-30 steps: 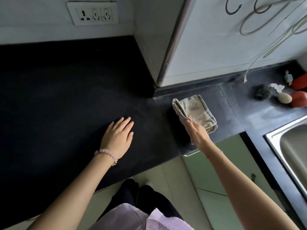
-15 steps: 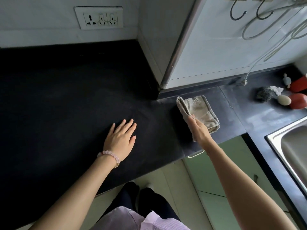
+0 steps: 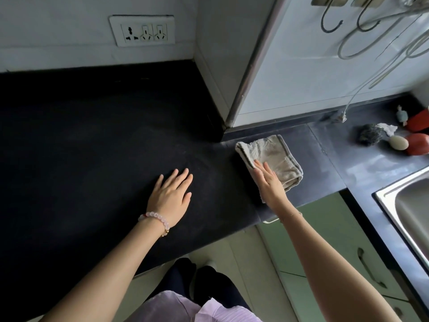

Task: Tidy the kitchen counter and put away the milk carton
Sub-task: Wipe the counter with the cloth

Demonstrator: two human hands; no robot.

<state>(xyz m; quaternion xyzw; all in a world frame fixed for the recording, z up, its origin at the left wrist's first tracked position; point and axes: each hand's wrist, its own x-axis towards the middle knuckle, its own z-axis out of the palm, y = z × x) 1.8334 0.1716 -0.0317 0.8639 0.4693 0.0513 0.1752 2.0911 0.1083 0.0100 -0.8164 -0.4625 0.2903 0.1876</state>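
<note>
— Black worktop point(image 3: 81, 147) fills the head view, with a wall socket point(image 3: 142, 30) above it and a steel sink point(image 3: 408, 212) at the right edge. Where are your hands?

— My left hand point(image 3: 170, 197) lies flat on the worktop, fingers point(image 3: 181, 176) spread and released. My right hand point(image 3: 269, 182) presses down, fingers straight, on a folded grey cloth point(image 3: 272, 154) near the worktop's front edge.

— And the milk carton?

— I can't see it. Beyond the cloth, near the sink, sit a dark scrubber point(image 3: 370, 137) and a pale soap point(image 3: 398, 142).

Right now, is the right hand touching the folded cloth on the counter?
Touching. The head view shows the right hand lying flat on the near edge of the folded cloth, fingers overlapping the fabric with no gap.
</note>
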